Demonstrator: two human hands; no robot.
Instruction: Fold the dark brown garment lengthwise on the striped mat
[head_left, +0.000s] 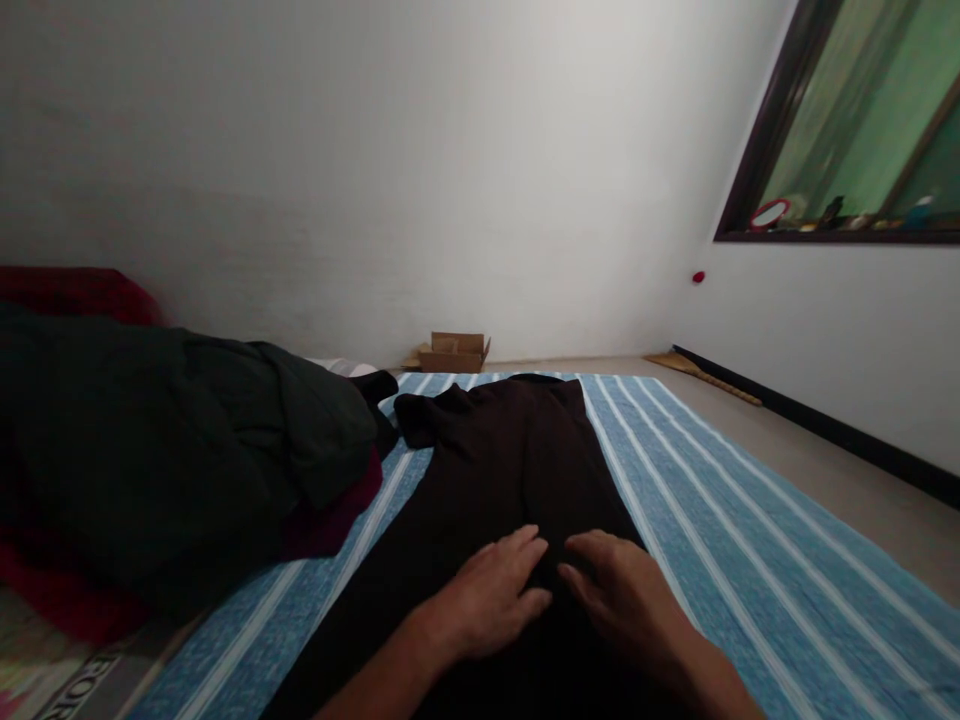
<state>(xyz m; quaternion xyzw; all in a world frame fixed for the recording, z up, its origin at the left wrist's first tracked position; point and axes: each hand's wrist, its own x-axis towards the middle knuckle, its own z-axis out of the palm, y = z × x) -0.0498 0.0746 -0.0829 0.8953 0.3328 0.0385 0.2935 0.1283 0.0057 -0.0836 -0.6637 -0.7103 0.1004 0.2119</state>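
A dark garment (pixel 502 470), black to deep brown, lies stretched out on a blue-and-white striped sheet (pixel 720 510). Its far end is bunched on the left side, and its near end runs out of view below. My left hand (pixel 495 590) is over the garment's middle, palm down with the fingers stretched out. Close to its right is my right hand (pixel 615 580), fingers extended and angled inward. Neither hand grips the cloth. Whether the palms press on it or hover just above, I cannot tell.
A heap of clothes with a dark green garment (pixel 187 440) on top fills the left side, with red and purple cloth beneath. An opened cardboard box (pixel 454 352) sits by the wall. At upper right, a window sill holds a red-rimmed mirror (pixel 770 213).
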